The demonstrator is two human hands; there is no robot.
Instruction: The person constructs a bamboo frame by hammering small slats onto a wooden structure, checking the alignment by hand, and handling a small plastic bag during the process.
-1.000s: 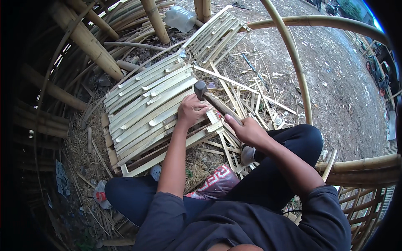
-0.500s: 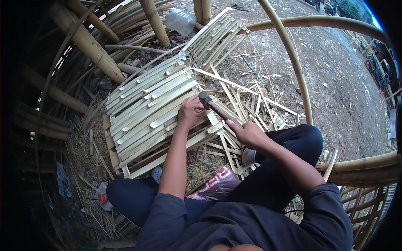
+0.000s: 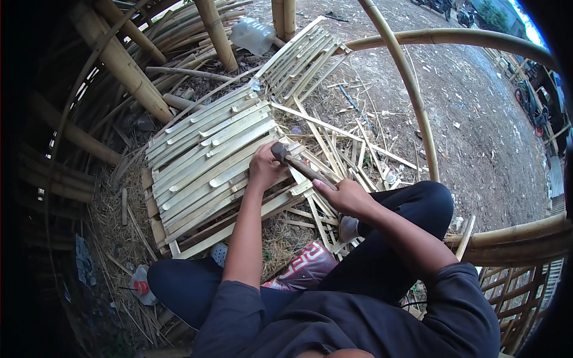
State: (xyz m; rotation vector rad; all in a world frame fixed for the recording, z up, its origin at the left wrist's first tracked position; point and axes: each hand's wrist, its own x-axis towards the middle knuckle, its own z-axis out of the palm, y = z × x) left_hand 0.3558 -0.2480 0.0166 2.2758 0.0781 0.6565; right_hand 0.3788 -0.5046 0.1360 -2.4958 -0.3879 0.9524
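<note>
My right hand (image 3: pixel 347 196) is closed around the wooden handle of a hammer (image 3: pixel 301 166). The dark metal head is just above the fingers of my left hand (image 3: pixel 266 167), hiding part of them. Those fingers are bent at the right end of a slatted bamboo panel (image 3: pixel 209 161); whatever they pinch is too small or hidden to make out. Pale split bamboo strips lie side by side across the panel, over crosspieces at its ends. Below my left hand, a gap shows between the strips and the nearest bamboo bar (image 3: pixel 248 224).
A second slatted panel (image 3: pixel 304 56) lies beyond the first. Loose bamboo strips (image 3: pixel 358 143) litter the ground to the right. A curved bamboo pole (image 3: pixel 412 98) rises at the right, and thick bamboo posts (image 3: pixel 134 77) stand left. A printed bag (image 3: pixel 307 267) lies between my legs.
The hammer head has come down slightly and to the left, closer to my left hand. My left hand stays at the panel's right end. The whole view has shifted a little.
</note>
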